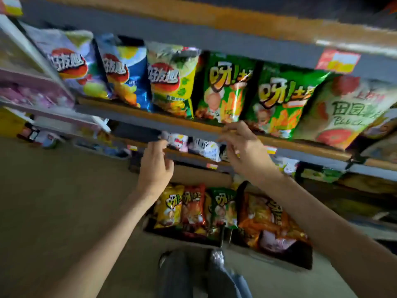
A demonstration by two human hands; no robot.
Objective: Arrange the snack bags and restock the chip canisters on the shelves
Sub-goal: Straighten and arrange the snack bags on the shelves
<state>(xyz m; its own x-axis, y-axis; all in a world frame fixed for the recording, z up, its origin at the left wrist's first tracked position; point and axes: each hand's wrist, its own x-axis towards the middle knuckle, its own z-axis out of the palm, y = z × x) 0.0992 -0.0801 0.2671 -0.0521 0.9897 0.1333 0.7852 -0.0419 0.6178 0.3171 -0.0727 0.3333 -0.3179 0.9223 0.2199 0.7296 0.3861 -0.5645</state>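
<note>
Below the bag row (225,89), both hands, left (155,166) and right (245,151), are raised with fingers loosely apart, nothing held. Leaning bags may be toppled off the shelf (133,117) if brushed.

"好友趣" is printed on the blue snack bag (123,69) at upper left; "呀!土豆" on the green snack bag (279,100) at centre right.
</note>
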